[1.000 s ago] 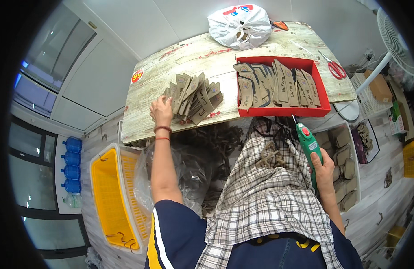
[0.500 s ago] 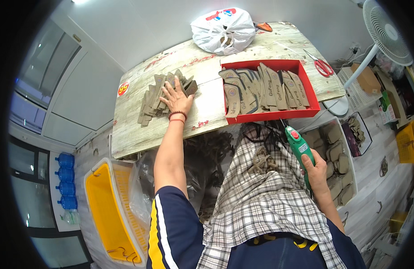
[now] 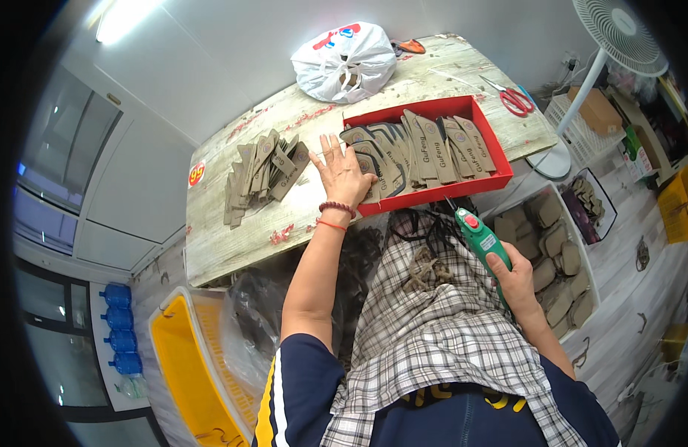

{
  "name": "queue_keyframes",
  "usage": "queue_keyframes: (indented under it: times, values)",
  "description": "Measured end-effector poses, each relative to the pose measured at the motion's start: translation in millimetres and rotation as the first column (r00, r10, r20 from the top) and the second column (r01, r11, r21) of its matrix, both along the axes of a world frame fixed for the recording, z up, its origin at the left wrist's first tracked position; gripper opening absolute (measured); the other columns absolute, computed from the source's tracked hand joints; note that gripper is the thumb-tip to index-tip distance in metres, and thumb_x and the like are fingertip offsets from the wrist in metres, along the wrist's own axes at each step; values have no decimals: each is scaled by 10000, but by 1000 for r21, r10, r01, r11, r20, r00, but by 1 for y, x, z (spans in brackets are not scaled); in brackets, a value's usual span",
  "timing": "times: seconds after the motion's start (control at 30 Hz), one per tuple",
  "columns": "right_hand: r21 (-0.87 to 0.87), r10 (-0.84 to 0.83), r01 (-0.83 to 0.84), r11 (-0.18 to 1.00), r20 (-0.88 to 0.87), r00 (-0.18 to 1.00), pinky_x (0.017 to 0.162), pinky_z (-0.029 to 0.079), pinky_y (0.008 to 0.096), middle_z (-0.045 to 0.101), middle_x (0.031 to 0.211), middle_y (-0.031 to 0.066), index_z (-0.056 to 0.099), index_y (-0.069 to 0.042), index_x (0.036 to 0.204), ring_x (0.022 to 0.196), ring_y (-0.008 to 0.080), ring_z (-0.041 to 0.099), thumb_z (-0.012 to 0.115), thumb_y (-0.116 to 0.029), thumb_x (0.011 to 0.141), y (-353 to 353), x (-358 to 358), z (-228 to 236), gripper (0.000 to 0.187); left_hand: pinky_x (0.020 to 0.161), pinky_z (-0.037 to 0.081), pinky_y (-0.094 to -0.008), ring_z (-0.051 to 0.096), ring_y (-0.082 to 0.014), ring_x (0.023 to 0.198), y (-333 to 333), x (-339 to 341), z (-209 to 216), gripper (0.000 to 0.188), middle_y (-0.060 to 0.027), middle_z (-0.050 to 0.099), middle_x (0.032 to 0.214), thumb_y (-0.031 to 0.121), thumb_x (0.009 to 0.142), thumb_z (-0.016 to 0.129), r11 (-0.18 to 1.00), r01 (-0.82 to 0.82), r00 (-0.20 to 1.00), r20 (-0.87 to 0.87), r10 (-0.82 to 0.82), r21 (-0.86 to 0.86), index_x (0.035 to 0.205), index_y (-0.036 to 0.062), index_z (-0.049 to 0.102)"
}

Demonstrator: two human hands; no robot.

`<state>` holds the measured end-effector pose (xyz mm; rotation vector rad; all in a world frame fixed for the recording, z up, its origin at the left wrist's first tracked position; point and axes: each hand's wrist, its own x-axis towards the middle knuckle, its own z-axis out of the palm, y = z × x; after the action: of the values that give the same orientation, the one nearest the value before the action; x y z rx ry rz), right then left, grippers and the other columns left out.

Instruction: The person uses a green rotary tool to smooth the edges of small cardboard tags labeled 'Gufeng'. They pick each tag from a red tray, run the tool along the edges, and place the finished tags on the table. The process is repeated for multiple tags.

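My left hand (image 3: 342,176) reaches over the left end of a red open box (image 3: 487,113), its fingers spread and its thumb over the fabric pieces inside. The box holds a row of flat khaki fabric pieces (image 3: 427,153) with dark lettering, some dark-edged. To the left, a loose fanned pile of similar khaki pieces (image 3: 260,173) lies on the table. My right hand (image 3: 512,274) is wrapped round a green handheld power tool (image 3: 481,240) with a red button. Its thin metal tip points up toward the box's front edge.
A knotted white plastic bag (image 3: 345,63) sits at the back of the worn wooden table (image 3: 307,112). Red-handled scissors (image 3: 514,100) lie at its right. Below are a bin of khaki pieces (image 3: 547,257) and a yellow crate (image 3: 181,365). A white fan (image 3: 620,36) stands at far right.
My left hand has moved right, off the loose pile and onto the left end of the red box. The uncovered pile shows more pieces. My right hand still holds the green tool.
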<state>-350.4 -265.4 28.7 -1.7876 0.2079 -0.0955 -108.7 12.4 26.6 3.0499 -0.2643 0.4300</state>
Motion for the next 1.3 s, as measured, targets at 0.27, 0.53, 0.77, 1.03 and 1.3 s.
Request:
queue_keyframes:
  times: [0.27,0.53,0.77,1.03,1.3]
  values:
    - [38,7,-8,999,8,1000,501,389,233,556,700,-13,615,9,1160,561,51,466,660,-356,911,-2,2,8,444,972,374,-427,569,-212,1041,3,-23,-1,255,-64,649,1013,15,723,704,909,25,980,192,61,-416,951,29,592]
    - [12,42,-44,999,104,994,550,421,230,581,711,-6,616,11,1150,616,49,505,670,-304,913,14,19,36,397,709,529,-277,647,-135,782,-24,-62,30,62,-84,694,914,-10,886,637,-453,42,982,121,-146,-891,947,-2,641]
    - [-19,16,-14,1000,92,996,585,438,243,605,735,3,615,4,1140,649,59,513,679,-346,903,11,14,34,427,684,558,-330,684,-192,784,-73,-104,45,83,-98,707,913,67,914,629,-558,-221,948,-42,-315,-800,965,4,648]
    - [68,-14,11,998,42,999,529,380,213,553,704,-24,607,15,1161,603,33,458,661,-352,918,5,1,25,443,572,518,-243,660,-124,654,-99,-108,28,67,-72,705,821,59,873,686,-530,-242,957,-108,-271,-813,901,2,664]
    - [76,-38,37,996,14,999,511,398,212,552,707,-20,614,6,1152,573,40,465,664,-375,912,0,1,18,453,594,541,-259,663,-128,666,-108,-117,14,97,-83,709,824,75,875,683,-494,-296,932,-133,-337,-817,898,-18,676]
